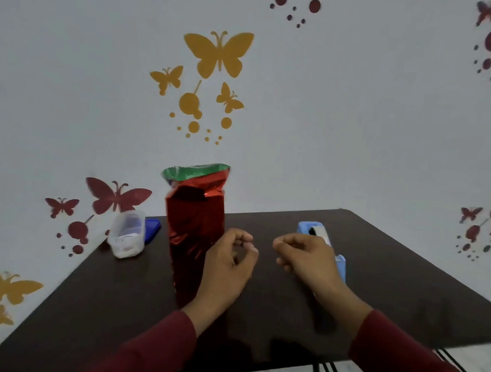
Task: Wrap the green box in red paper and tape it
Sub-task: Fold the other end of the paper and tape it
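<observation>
A home room, likely: pale wall (346,120) stuck with yellow and red butterfly decals (218,53), a small dark surface (392,285) on thin black legs.

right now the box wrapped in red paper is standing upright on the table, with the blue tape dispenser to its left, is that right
Not quite. In the head view the box wrapped in red paper does stand upright on the table, but the blue tape dispenser is to its right, behind the right hand.
</observation>
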Demonstrator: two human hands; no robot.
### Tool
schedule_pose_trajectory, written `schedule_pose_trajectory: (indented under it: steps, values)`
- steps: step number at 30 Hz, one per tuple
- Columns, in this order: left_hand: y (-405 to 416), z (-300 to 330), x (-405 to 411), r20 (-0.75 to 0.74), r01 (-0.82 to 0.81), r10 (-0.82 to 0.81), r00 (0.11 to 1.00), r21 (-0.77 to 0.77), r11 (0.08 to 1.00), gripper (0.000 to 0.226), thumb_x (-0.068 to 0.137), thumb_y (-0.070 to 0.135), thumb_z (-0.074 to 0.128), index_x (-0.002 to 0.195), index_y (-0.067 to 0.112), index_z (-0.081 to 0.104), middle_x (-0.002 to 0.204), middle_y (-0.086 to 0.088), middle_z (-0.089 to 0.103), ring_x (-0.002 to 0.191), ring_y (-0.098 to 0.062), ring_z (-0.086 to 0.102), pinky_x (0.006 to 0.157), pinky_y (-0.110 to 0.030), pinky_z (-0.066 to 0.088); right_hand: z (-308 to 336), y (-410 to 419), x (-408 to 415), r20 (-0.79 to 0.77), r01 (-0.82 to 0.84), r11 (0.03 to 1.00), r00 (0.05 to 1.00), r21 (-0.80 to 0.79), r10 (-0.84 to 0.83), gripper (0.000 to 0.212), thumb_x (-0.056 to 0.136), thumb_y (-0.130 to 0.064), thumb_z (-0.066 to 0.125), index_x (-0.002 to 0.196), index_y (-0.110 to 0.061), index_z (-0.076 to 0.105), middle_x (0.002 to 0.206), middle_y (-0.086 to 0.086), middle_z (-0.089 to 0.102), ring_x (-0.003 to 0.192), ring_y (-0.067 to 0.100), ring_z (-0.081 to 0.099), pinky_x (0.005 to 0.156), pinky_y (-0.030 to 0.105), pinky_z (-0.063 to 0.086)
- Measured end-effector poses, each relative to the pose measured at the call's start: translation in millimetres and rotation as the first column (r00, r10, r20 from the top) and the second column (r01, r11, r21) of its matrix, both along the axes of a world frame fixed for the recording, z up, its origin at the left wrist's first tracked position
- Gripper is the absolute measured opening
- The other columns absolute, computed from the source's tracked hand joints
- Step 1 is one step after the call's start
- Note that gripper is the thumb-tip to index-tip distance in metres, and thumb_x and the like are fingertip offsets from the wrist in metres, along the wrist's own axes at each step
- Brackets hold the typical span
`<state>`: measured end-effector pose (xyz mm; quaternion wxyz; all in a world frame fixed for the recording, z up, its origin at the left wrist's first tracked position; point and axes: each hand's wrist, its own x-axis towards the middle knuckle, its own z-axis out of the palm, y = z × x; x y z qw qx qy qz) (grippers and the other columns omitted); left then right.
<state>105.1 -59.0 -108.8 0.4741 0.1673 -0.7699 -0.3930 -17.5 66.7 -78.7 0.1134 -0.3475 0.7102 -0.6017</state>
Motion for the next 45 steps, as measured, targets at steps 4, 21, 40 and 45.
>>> schedule_pose_trajectory:
  steps: [4, 21, 40, 45]
  values:
    - [20.2, -14.6, -58.8, 0.173, 0.158, -0.127, 0.977, -0.181, 0.971, 0.052, 0.08, 0.042, 0.078, 0.124, 0.037, 0.051, 0.124, 0.027, 0.049, 0.101, -0.001, 0.059, 0.083, -0.013, 0.047, -0.9, 37.4, -35.4, -0.287, 0.233, 0.972, 0.931, -0.009, -0.226, 0.008, 0.087, -0.026, 0.077, 0.08, -0.029, 0.076, 0.076, -0.018, 0.073, 0.071, -0.002, 0.069, 0.073, 0.016, 0.052]
    - [21.4, -53.0, -146.8, 0.237, 0.258, -0.199, 0.951, -0.253, 0.933, 0.099, 0.077, 0.063, 0.078, 0.157, 0.028, 0.032, 0.156, 0.027, 0.027, 0.141, 0.014, 0.026, 0.116, -0.022, 0.031, 12.6, 35.8, -106.6, 0.562, -0.04, 0.931, 0.807, 0.362, -0.184, 0.016, 0.094, -0.017, 0.074, 0.102, -0.008, 0.063, 0.118, 0.016, 0.058, 0.106, 0.038, 0.062, 0.079, 0.059, 0.061]
    - [12.1, -63.1, -152.4, 0.197, 0.347, -0.302, 0.932, -0.258, 0.902, 0.066, 0.093, 0.049, 0.047, 0.155, 0.029, 0.042, 0.163, 0.026, 0.026, 0.148, 0.003, 0.025, 0.12, -0.029, 0.025, -38.1, 59.0, -71.5, 0.542, 0.178, 0.979, 0.835, -0.101, -0.096, 0.017, 0.094, -0.01, 0.072, 0.1, 0.006, 0.076, 0.105, 0.022, 0.077, 0.1, 0.038, 0.074, 0.084, 0.061, 0.06]
    - [11.2, -63.7, -154.7, 0.19, 0.342, -0.299, 0.935, -0.263, 0.902, 0.065, 0.092, 0.045, 0.043, 0.155, 0.028, 0.043, 0.164, 0.023, 0.027, 0.149, 0.0, 0.026, 0.121, -0.029, 0.024, -46.5, 59.1, -76.2, 0.475, 0.169, 0.978, 0.875, -0.118, -0.094, 0.02, 0.094, -0.016, 0.074, 0.096, 0.003, 0.079, 0.105, 0.016, 0.079, 0.098, 0.036, 0.075, 0.083, 0.061, 0.061]
